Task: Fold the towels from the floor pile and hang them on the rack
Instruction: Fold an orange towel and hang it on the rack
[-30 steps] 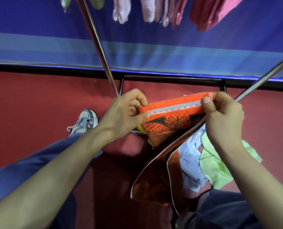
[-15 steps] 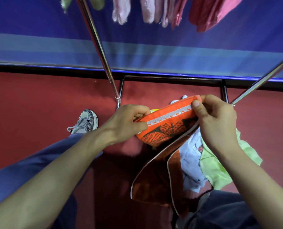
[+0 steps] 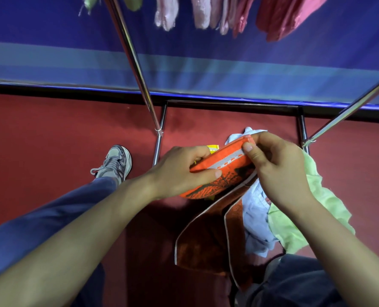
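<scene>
Bare forearms (image 3: 77,235), blue trousers (image 3: 35,220), grey laced sneaker (image 3: 115,162)

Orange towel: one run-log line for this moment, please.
step: folding | orange towel: held at both ends, rest hanging | left hand: grips it | right hand: pinches it | floor pile: towels remain

Place: was an indoor laundry-drying corner.
Signs: chrome rack (image 3: 137,69) and hung towels (image 3: 206,14) at 12 o'clock; towel pile (image 3: 306,207) at 4 o'clock.

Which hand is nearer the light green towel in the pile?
Right. The right hand is beside the light green towel; the left hand is across the orange towel, farther away.
</scene>
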### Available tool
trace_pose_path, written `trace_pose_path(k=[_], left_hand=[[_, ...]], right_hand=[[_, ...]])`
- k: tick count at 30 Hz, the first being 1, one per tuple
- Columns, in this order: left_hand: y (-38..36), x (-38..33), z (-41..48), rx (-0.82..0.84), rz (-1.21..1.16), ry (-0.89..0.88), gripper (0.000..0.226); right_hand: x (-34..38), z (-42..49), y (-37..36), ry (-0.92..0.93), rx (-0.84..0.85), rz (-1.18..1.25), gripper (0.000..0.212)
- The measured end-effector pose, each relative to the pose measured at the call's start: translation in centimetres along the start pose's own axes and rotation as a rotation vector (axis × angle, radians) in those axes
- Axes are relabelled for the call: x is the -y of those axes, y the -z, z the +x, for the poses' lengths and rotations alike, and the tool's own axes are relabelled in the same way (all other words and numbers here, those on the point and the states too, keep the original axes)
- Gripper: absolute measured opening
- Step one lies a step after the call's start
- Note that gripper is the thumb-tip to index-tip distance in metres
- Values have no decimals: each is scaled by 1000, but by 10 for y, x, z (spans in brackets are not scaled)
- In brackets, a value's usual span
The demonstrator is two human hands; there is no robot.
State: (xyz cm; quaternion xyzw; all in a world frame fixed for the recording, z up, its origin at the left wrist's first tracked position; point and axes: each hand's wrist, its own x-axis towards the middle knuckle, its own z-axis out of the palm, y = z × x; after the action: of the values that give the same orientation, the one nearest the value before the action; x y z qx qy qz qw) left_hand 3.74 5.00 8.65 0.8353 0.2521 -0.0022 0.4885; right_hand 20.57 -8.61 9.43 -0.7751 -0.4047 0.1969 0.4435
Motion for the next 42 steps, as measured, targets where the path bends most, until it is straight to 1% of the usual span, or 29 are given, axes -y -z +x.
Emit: trace_pose_path(k=[2,4,8,11,13,15,16,18,20,23,25,32,36,42], left_hand=[[-2,0,1,-28,4,-7,32],[-1,2,3,-50,-12,16,34],[4,3,4,-131,-34,50,26],[5,4,7,-211,-75,139,23],[5,4,9,-225,-200,223,23],[4,1,10,-219,-378,333,24],[4,-2,10,-206,-486,389,20],[5,-7,10,-168,-680,465,9],[5,-8,10,-142,-773,498,9],[4,-9,11,-122,-819,531,14],[3,-11,11,-109,-846,553,19],[4,-11,10,-94,-922,627,20],[4,-11,11,-93,-950,676,20],[3,-9,11,-129,-1010,741,30]], right_hand=[[1,-2,-2,20,18,-18,13],[1,-1,-2,30,21,-32,16],[3,-2,-1,65,-6,-44,9],[4,-4,-3,104,-15,-71,6],[4,-5,-5,143,-16,-105,7],[4,-8,-9,211,-11,-143,9],[4,-11,-12,254,6,-166,9],[5,-17,-18,328,68,-200,8],[6,-24,-23,368,136,-217,9],[7,-29,-28,363,211,-208,13],[7,-30,-29,363,230,-210,14],[7,-31,-28,394,218,-277,13],[8,-32,-28,421,220,-300,17],[9,-34,-29,412,241,-284,21]])
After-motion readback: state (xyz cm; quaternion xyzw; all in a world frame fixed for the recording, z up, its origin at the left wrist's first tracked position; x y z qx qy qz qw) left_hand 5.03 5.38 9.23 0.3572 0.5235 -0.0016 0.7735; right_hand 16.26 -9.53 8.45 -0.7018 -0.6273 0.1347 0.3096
